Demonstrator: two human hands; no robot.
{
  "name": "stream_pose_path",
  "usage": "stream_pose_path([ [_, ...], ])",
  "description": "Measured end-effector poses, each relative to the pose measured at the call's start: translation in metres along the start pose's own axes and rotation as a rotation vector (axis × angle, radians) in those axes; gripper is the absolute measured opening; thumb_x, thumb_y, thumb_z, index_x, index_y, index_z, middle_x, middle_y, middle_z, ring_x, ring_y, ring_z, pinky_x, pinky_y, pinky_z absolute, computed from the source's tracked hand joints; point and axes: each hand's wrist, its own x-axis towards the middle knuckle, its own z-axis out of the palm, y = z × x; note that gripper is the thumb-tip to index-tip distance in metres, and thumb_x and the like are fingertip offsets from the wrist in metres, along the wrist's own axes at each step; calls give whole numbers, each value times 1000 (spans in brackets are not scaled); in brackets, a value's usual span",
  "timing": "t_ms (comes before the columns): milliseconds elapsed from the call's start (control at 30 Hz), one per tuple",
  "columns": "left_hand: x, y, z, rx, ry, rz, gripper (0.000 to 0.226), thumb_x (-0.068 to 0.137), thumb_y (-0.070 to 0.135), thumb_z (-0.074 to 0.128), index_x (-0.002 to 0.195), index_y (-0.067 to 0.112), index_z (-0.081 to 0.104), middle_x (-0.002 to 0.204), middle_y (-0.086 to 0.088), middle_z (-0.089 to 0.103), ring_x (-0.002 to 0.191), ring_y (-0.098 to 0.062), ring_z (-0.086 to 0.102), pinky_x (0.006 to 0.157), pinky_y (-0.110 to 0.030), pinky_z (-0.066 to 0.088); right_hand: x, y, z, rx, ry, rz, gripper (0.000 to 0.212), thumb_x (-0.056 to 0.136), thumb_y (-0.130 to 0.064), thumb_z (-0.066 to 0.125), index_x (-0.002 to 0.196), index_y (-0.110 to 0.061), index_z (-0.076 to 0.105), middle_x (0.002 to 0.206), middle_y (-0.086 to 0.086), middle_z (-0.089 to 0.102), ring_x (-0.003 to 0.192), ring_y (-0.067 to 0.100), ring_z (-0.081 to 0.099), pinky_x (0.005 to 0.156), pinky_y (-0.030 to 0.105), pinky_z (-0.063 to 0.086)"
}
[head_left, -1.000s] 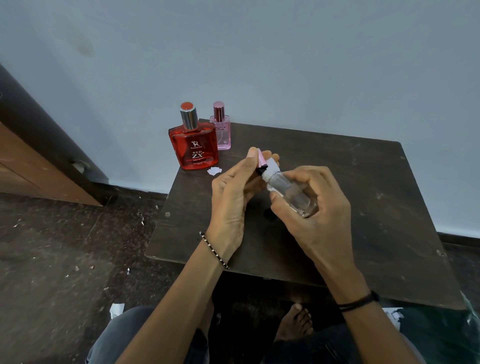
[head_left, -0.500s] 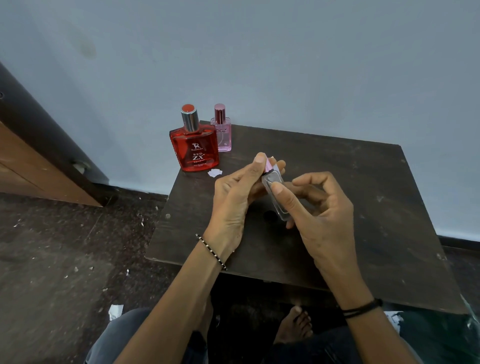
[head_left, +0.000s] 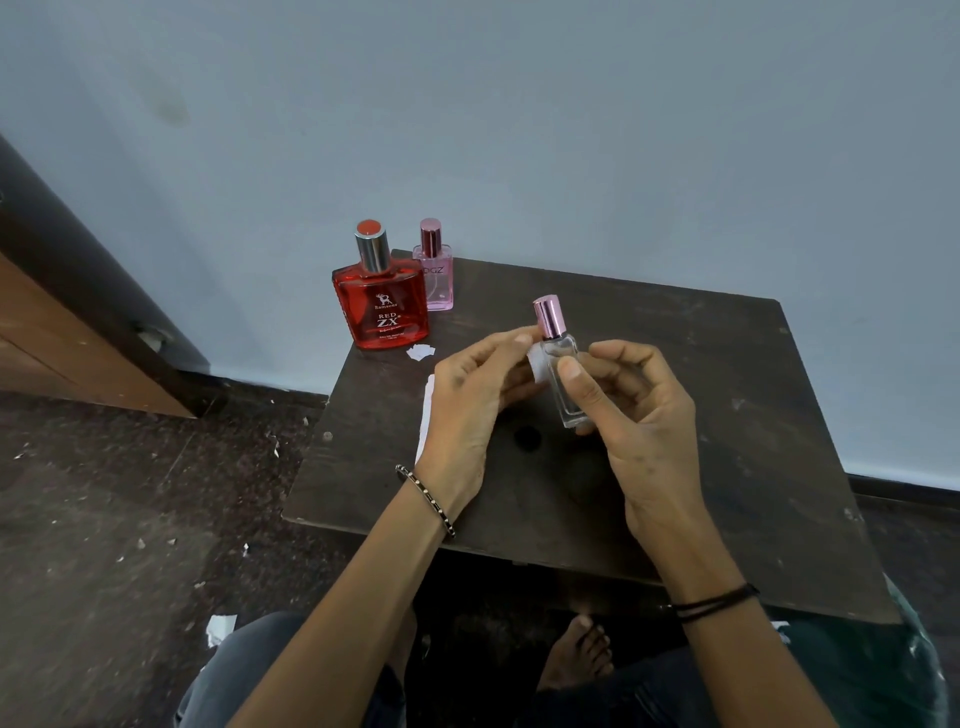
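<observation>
A small clear glass bottle (head_left: 563, 387) with a shiny pink cap (head_left: 548, 316) stands upright in the air above the dark wooden table (head_left: 727, 415). My right hand (head_left: 639, 431) grips it, thumb on its front face and fingers curled behind. My left hand (head_left: 467, 410) pinches a white paper label (head_left: 537, 364) at the bottle's left side. A white paper strip (head_left: 427, 415) shows along the outer edge of my left hand; I cannot tell whether the hand holds it.
A square red perfume bottle (head_left: 382, 306) and a smaller pink bottle (head_left: 436, 280) stand at the table's far left corner, with a white paper scrap (head_left: 420, 352) in front of them. The wall is close behind. A wooden door (head_left: 78, 353) is at left. Paper bits litter the floor.
The clear bottle has swung from lying tilted between my hands to upright, and the pink cap now sits on top. My right hand shifted its grip to thumb in front.
</observation>
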Motion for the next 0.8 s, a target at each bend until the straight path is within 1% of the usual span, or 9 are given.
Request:
stream_pose_path([
  [67, 1, -1, -1, 66, -7, 1, 20, 98, 13, 62, 111, 12, 77, 110, -6, 78, 107, -22, 73, 90, -37, 60, 4, 0, -5, -25, 32, -5, 44, 76, -44, 80, 113, -27, 64, 106, -8, 78, 102, 7, 73, 83, 26, 56],
  [133, 2, 0, 0, 119, 0, -10, 21, 99, 9, 59, 113, 10, 75, 108, -6, 79, 104, -19, 74, 89, -36, 61, 11, 0, -9, -26, 55, 0, 43, 77, -42, 81, 113, -27, 65, 106, -10, 78, 101, 5, 72, 88, 28, 53],
  [267, 8, 5, 5, 164, -34, -33, 27, 101, 1, 55, 126, 9, 64, 107, -14, 78, 99, -21, 76, 83, -33, 62, 32, -7, -16, -53, 67, -1, 45, 76, -42, 83, 114, -29, 64, 107, -12, 77, 104, 7, 71, 99, 41, 55],
  [367, 21, 13, 12, 205, -37, -88, 40, 97, -1, 62, 134, 11, 53, 102, -19, 77, 88, -20, 78, 79, -31, 64, 52, -13, -21, -105, 40, -29, 43, 80, -37, 83, 116, -26, 63, 105, -12, 77, 100, 6, 72, 100, 43, 56],
  [433, 31, 16, 19, 229, -9, -140, 46, 94, -1, 68, 135, 8, 49, 99, -18, 76, 78, -17, 78, 73, -26, 64, 65, -16, -23, -149, 17, -60, 41, 83, -36, 83, 116, -25, 62, 103, -13, 76, 95, 5, 71, 97, 39, 58],
  [533, 42, 19, 26, 293, 50, -212, 45, 90, 2, 74, 129, 5, 52, 96, -16, 74, 65, -15, 76, 62, -22, 62, 82, -17, -23, -220, -29, -108, 43, 86, -34, 81, 123, -23, 62, 104, -11, 76, 93, 5, 72, 93, 31, 59],
  [633, 50, 17, 30, 333, 64, -228, 37, 89, 2, 75, 118, 5, 53, 97, -22, 73, 59, -19, 75, 57, -23, 62, 95, -16, -21, -302, -87, -148, 41, 90, -33, 78, 126, -23, 62, 110, -8, 74, 96, 7, 71, 93, 32, 60],
  [700, 53, 13, 31, 373, 75, -209, 31, 88, 2, 76, 109, 7, 53, 87, -20, 73, 54, -18, 74, 55, -24, 62, 101, -14, -19, -352, -124, -163, 39, 91, -33, 76, 126, -23, 62, 113, -8, 73, 98, 6, 71, 94, 33, 59],
  [800, 56, 9, 32, 428, 100, -170, 27, 88, 3, 76, 96, 12, 52, 71, -14, 72, 49, -18, 73, 53, -26, 62, 105, -10, -15, -403, -171, -163, 39, 91, -34, 76, 126, -23, 62, 115, -10, 71, 98, 2, 70, 93, 28, 58],
])
